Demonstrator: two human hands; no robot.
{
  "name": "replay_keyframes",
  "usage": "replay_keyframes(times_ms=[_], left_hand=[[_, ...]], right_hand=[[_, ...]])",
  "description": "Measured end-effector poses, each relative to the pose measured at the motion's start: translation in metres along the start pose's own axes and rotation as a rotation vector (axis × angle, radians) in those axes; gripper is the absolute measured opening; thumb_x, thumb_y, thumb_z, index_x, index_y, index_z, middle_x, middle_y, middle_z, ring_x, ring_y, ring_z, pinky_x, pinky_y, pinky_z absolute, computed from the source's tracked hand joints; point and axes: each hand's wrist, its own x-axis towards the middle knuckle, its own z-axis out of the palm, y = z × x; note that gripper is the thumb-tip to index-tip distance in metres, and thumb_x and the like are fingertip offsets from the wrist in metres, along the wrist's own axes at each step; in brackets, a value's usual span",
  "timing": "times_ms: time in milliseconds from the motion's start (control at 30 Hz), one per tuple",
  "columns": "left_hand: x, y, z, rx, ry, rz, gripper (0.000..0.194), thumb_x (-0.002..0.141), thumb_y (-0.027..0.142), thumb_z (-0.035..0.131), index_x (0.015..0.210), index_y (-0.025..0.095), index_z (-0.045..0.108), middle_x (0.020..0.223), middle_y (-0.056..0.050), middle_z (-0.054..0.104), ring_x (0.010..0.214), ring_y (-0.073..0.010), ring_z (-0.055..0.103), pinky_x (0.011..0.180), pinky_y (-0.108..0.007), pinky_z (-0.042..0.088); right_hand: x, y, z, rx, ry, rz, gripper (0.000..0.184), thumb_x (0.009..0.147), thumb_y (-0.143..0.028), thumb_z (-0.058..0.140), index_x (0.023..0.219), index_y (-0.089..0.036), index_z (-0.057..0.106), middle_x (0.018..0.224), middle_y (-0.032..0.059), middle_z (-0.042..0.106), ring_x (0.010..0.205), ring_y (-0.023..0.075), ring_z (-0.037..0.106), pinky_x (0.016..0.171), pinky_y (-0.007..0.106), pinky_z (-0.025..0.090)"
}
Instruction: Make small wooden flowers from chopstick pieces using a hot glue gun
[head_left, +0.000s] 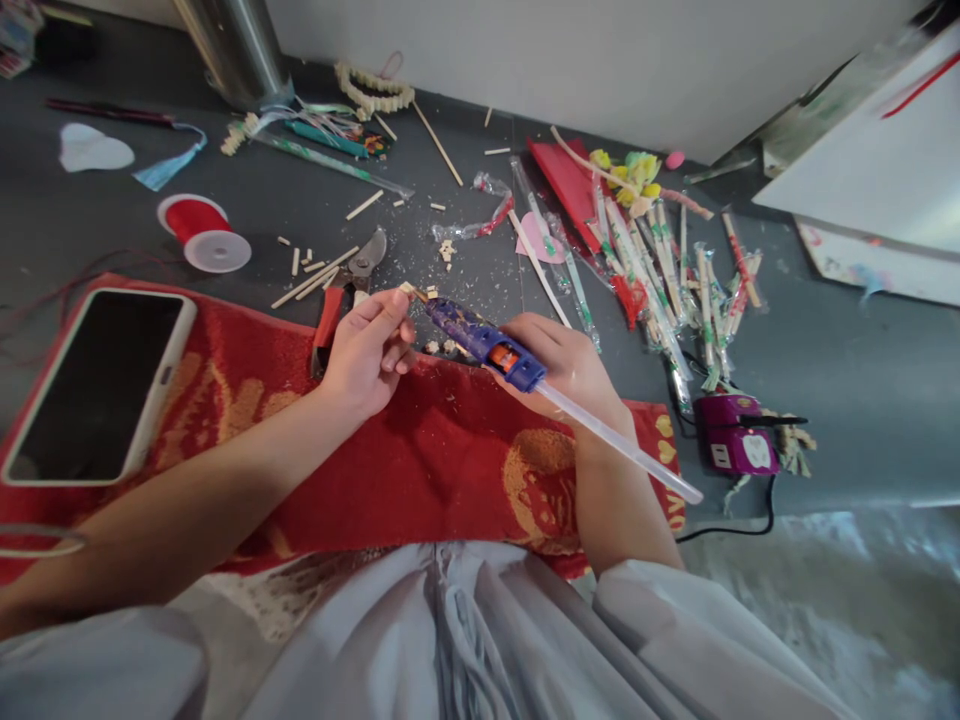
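Observation:
My right hand (559,360) is wrapped round a blue hot glue gun (472,333), its nozzle pointing left. A long translucent glue stick (619,440) sticks out of the gun's back end. Between thumb and forefinger, my left hand (375,345) pinches a small pale wooden piece (406,288), right at the nozzle tip. Beside my left hand lie pruning shears (365,262) with red handles, partly hidden by that hand. Small cut wooden bits (448,250) and crumbs are scattered beyond the nozzle.
A red towel (450,450) covers the table's near edge, with a phone (101,385) on its left. A red thread spool (204,232) stands behind it. Wrapped chopsticks (645,270) are heaped on the right, near a purple power adapter (737,435) with a black cord. A metal post (236,50) rises at the back.

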Motion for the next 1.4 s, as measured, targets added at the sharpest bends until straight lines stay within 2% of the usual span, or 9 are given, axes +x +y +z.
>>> replay_keyframes(times_ms=[200,367,500,733,900,1033,1100,1167,1400], left_hand=[[-0.001,-0.002,0.000,0.007,-0.056,0.044,0.014,0.090,0.022,0.065,0.078,0.019,0.058,0.047,0.009,0.051,0.028,-0.0014,0.026,0.028,-0.013,0.026],[-0.001,-0.005,-0.002,0.006,-0.093,0.079,0.024,0.080,0.031,0.078,0.076,0.019,0.058,0.046,0.010,0.054,0.027,-0.0012,0.029,0.028,-0.013,0.028],[0.000,-0.008,-0.005,0.006,-0.127,0.116,0.027,0.074,0.035,0.082,0.077,0.020,0.060,0.046,0.010,0.055,0.027,-0.0021,0.032,0.028,-0.014,0.029],[0.003,-0.013,-0.009,-0.006,-0.146,0.167,0.025,0.073,0.034,0.083,0.083,0.021,0.064,0.047,0.010,0.056,0.028,-0.0023,0.035,0.027,-0.014,0.028],[0.003,-0.014,-0.010,0.039,-0.175,0.210,0.026,0.074,0.036,0.083,0.086,0.021,0.064,0.049,0.009,0.058,0.028,-0.0025,0.034,0.027,-0.016,0.029],[0.002,-0.014,-0.008,0.042,-0.176,0.206,0.024,0.073,0.032,0.083,0.083,0.021,0.064,0.049,0.008,0.059,0.028,-0.0027,0.034,0.027,-0.016,0.029],[0.001,-0.014,-0.008,0.059,-0.185,0.214,0.021,0.073,0.031,0.082,0.082,0.021,0.065,0.048,0.008,0.059,0.028,-0.0027,0.034,0.027,-0.016,0.029],[0.000,-0.015,-0.007,0.088,-0.202,0.224,0.020,0.073,0.030,0.082,0.081,0.021,0.066,0.048,0.008,0.059,0.028,-0.0028,0.034,0.027,-0.016,0.030],[0.000,-0.018,-0.007,0.084,-0.238,0.249,0.027,0.066,0.037,0.088,0.079,0.022,0.069,0.048,0.006,0.061,0.026,-0.0029,0.032,0.027,-0.018,0.030]], right_hand=[[-0.003,0.002,0.002,0.010,0.080,-0.048,0.021,0.092,-0.039,0.058,0.101,-0.019,0.061,0.090,0.0053,0.069,0.080,0.0164,0.065,0.070,0.027,0.049],[-0.003,0.004,0.005,0.058,0.150,-0.111,0.020,0.093,-0.039,0.059,0.099,-0.020,0.060,0.085,0.0028,0.068,0.074,0.0145,0.065,0.066,0.025,0.049],[-0.002,0.004,0.005,0.067,0.149,-0.107,0.019,0.093,-0.037,0.059,0.099,-0.020,0.060,0.084,0.0021,0.068,0.074,0.0136,0.065,0.066,0.024,0.049],[-0.002,0.003,-0.004,0.044,0.154,-0.108,0.015,0.090,-0.034,0.060,0.096,-0.021,0.060,0.080,0.0024,0.066,0.067,0.0141,0.063,0.059,0.026,0.049],[-0.008,0.018,-0.010,-0.018,0.210,0.046,0.024,0.091,-0.044,0.056,0.090,-0.021,0.062,0.080,0.0065,0.069,0.071,0.0209,0.066,0.062,0.034,0.053],[-0.012,0.038,-0.014,-0.190,0.144,0.316,0.031,0.092,-0.049,0.054,0.095,-0.020,0.064,0.090,0.0113,0.071,0.085,0.0287,0.069,0.074,0.042,0.055],[-0.014,0.048,-0.016,-0.245,0.085,0.439,0.029,0.090,-0.045,0.059,0.104,-0.020,0.063,0.102,0.0131,0.070,0.096,0.0305,0.068,0.083,0.045,0.055],[-0.017,0.058,-0.017,-0.281,0.020,0.500,0.032,0.088,-0.039,0.063,0.112,-0.019,0.059,0.113,0.0149,0.067,0.106,0.0316,0.065,0.092,0.047,0.053],[-0.029,0.075,-0.020,-0.359,-0.132,0.580,0.045,0.079,-0.020,0.067,0.122,-0.015,0.055,0.120,0.0166,0.059,0.117,0.0355,0.056,0.102,0.053,0.047]])
